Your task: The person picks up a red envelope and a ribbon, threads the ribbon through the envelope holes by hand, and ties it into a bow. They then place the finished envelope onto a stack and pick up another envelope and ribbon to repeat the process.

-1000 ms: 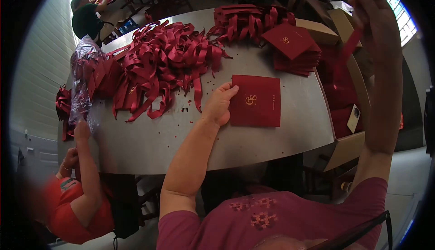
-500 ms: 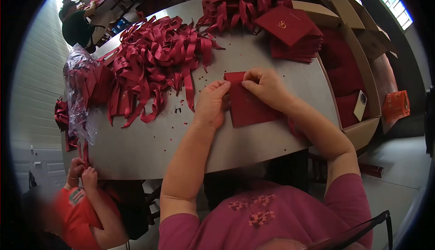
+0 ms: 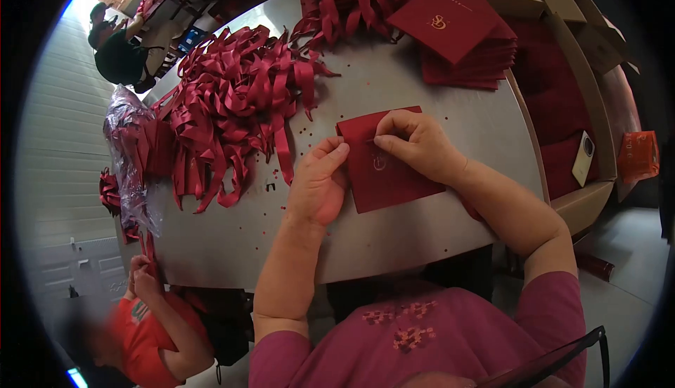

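A worker seated at the near edge of a grey table (image 3: 239, 240) handles a red envelope (image 3: 401, 180) that lies flat near that edge, towards the right side. A small gold monogram is stamped on its face; its letters are too small to read. The left hand (image 3: 316, 185) rests with its fingers stretched out and close together, the tips pressing on the envelope's left edge. The right hand (image 3: 420, 147) is curled, thumb and forefinger narrowed to a pinch on the envelope's upper part.

At the far right corner sits a stack of matching envelopes (image 3: 460, 36), the top one bearing the same gold emblem and a faint line of gold print that cannot be made out. A loose heap of red ribbons (image 3: 235, 99) covers the far left part of the table, with a second ribbon pile (image 3: 358, 1) along the far edge and a clear plastic bag (image 3: 126, 145) at the left edge. Tiny red specks dot the tabletop.

A cardboard box (image 3: 587, 208) just beside the right edge holds more red goods and a white tag (image 3: 583, 158); beyond it lies an orange packet (image 3: 638, 154) with unreadable lettering. A co-worker in an orange-red top (image 3: 151, 332) works at the near left corner, and another person (image 3: 116, 54) bends over a farther table.
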